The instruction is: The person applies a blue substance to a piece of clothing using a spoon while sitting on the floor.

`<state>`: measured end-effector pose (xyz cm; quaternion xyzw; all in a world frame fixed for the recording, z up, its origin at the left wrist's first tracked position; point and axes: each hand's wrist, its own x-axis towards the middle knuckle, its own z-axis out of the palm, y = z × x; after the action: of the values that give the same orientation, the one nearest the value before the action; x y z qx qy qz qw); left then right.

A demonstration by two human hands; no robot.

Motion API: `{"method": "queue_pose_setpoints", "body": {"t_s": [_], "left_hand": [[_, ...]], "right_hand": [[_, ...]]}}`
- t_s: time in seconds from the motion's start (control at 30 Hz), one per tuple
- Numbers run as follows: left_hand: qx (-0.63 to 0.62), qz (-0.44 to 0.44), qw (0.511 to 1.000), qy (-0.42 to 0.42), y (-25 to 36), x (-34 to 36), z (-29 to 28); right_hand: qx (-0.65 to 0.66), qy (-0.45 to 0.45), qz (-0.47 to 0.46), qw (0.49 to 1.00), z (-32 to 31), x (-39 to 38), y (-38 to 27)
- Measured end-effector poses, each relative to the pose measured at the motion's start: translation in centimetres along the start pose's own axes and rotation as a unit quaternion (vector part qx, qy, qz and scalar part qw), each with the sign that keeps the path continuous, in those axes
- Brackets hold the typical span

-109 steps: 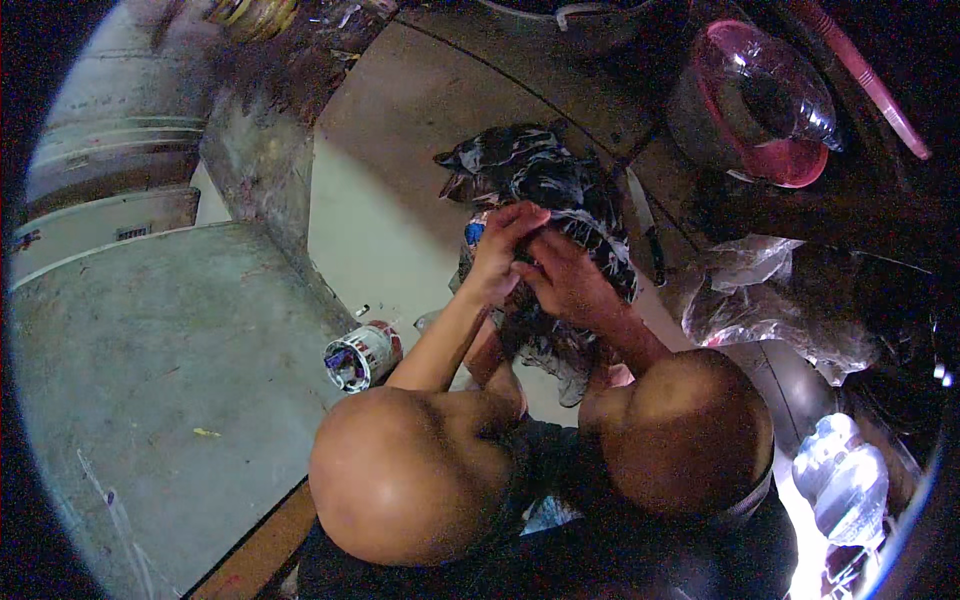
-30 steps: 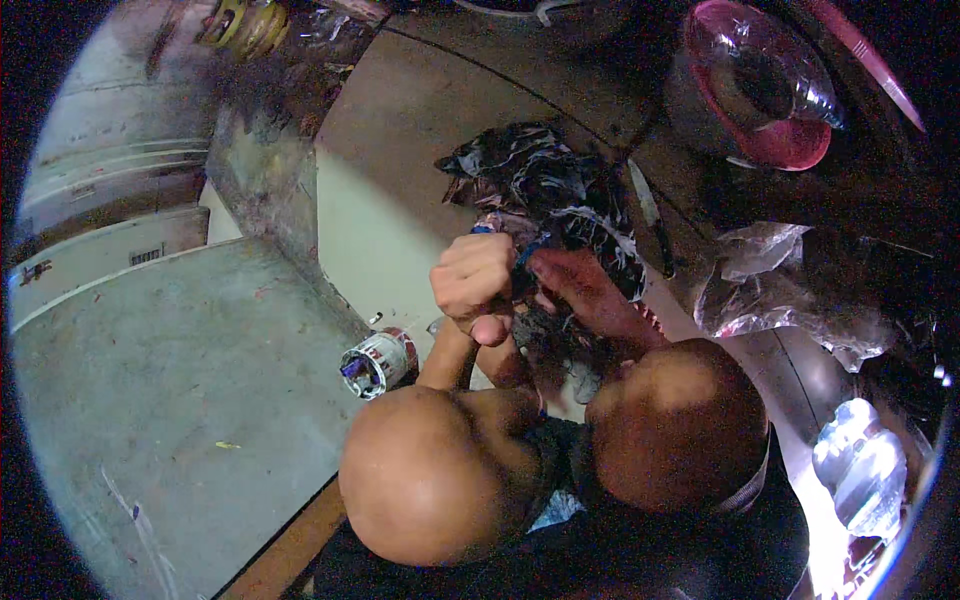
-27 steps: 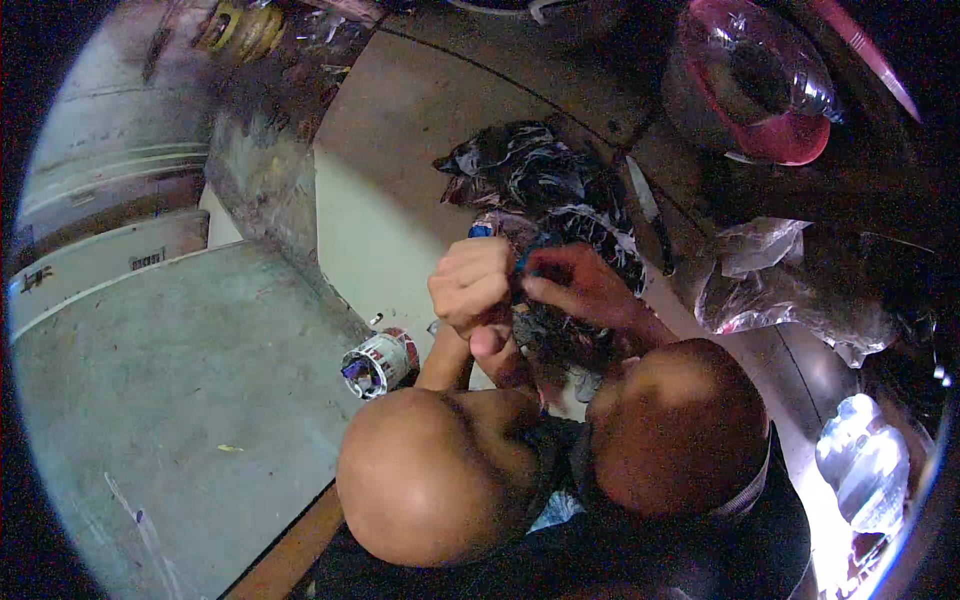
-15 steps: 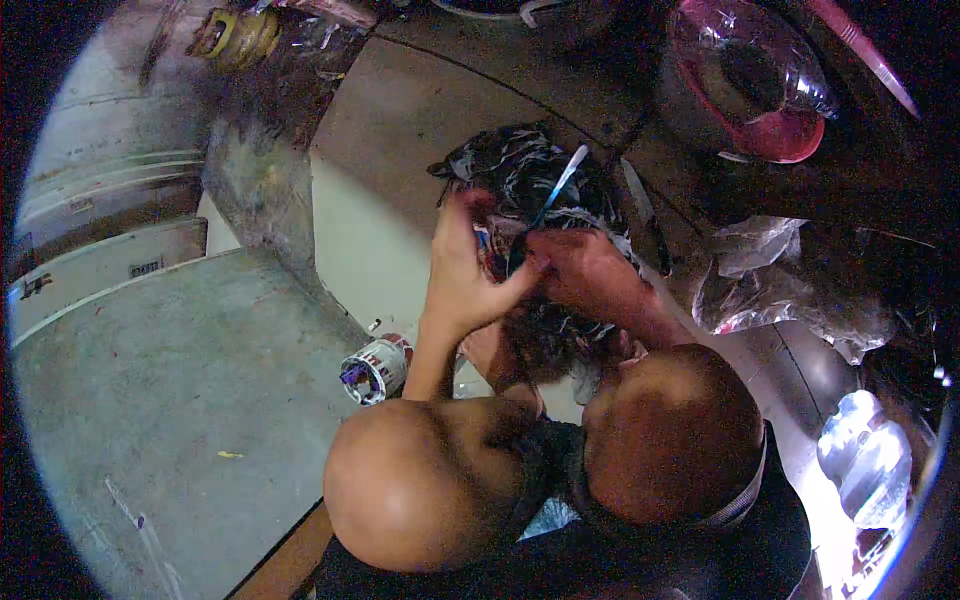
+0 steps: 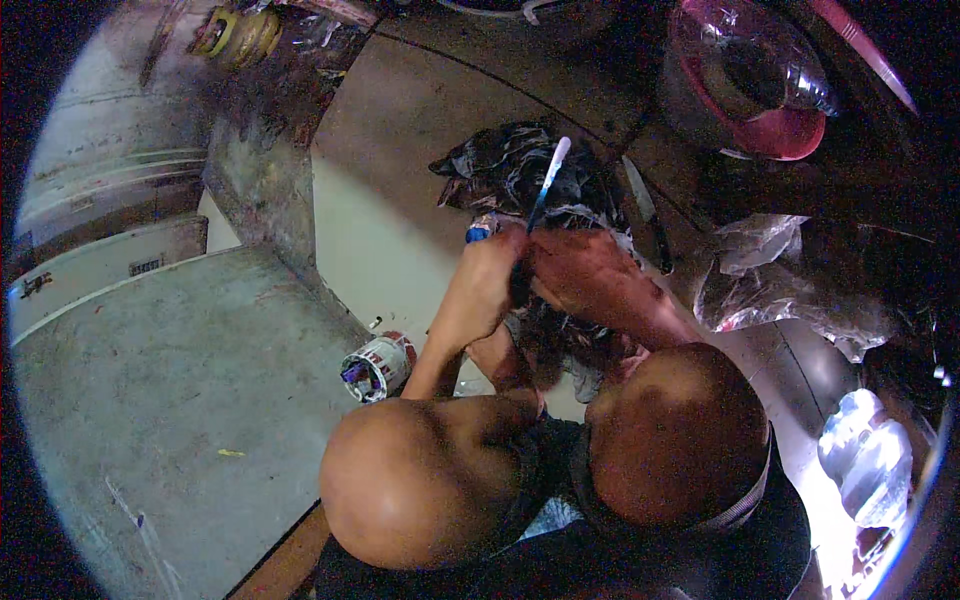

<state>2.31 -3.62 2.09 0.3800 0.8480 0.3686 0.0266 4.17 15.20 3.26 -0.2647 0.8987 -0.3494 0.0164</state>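
My left hand [image 5: 485,280] is closed, its fingers wrapped around something mostly hidden; a small blue and whitish piece [image 5: 480,232] sticks out past the knuckles. Right against it, my right hand [image 5: 595,275] is closed too. A thin stick [image 5: 550,185], white at its upper end and blue to dark lower down, slants up from between the hands and seems held by the right. Its lower end is hidden. Just beyond both hands lies a crumpled, shiny black bundle [image 5: 510,165], perhaps plastic. More dark, stringy material [image 5: 560,340] shows below the hands.
A knife [image 5: 645,200] lies right of the bundle. Clear crumpled plastic [image 5: 790,280] sits farther right, with a pink tub [image 5: 780,135] at the far right. A small white slotted basket [image 5: 380,367] lies left of my forearm. My bent knees [image 5: 410,485] frame the near side.
My left hand has turned and closed, drawing nearer to me and against the right hand. The blue piece now shows above it. The stick has shifted slightly left and stands steeper.
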Motion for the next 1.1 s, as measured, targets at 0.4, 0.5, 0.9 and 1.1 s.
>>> {"method": "queue_pose_setpoints", "body": {"t_s": [0.4, 0.5, 0.9, 1.1], "left_hand": [[-0.136, -0.252, 0.945, 0.160, 1.7, 1.7, 3.0], [-0.193, -0.313, 0.918, 0.151, 0.8, 1.2, 3.7], [-0.452, -0.451, 0.747, 0.183, 2.0, 1.6, 5.2], [-0.175, -0.347, 0.909, 0.150, 0.3, -0.2, 3.7]], "right_hand": [[0.096, 0.180, 0.026, 0.979, 3.5, -0.9, 1.0], [0.169, 0.199, 0.084, 0.962, 4.1, -0.9, 1.0], [0.314, 0.220, 0.188, 0.904, 6.1, -2.1, 1.8], [0.220, 0.064, 0.077, 0.970, 1.4, -0.1, 0.9]]}}
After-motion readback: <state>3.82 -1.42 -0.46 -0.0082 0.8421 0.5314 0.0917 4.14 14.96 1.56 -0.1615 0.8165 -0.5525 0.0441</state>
